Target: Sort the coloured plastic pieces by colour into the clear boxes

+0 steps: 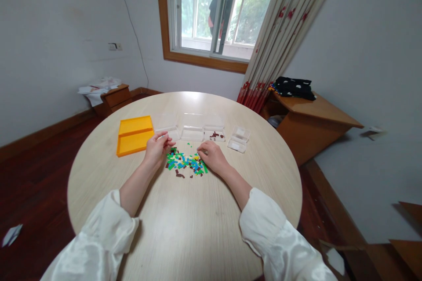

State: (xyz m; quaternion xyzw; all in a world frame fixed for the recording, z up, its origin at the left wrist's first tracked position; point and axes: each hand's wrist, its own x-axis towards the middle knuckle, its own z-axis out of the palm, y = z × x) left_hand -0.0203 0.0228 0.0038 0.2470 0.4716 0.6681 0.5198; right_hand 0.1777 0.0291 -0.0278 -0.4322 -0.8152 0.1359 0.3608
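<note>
A loose pile of small building bricks [184, 161] in green, blue, brown, yellow and white lies on the round table. At its left edge is my left hand [155, 148], raised slightly with thumb and fingers pinched together; whatever they hold is too small to make out. My right hand [212, 156] reaches over the pile's right side, its fingertips closed near the bricks, and their contents are hidden. Behind the pile, an open clear box [214, 134] holds several brown bricks. Another open clear box [193, 134] stands beside it, and a third clear box [173, 133] is partly behind my left hand.
An open yellow case [133, 144] lies at the left on the pale round table [184, 224]. Smaller clear boxes [239, 139] sit at the right. Beyond the table are a curtain [273, 30], a wooden desk [310, 118] and a small cabinet [117, 96].
</note>
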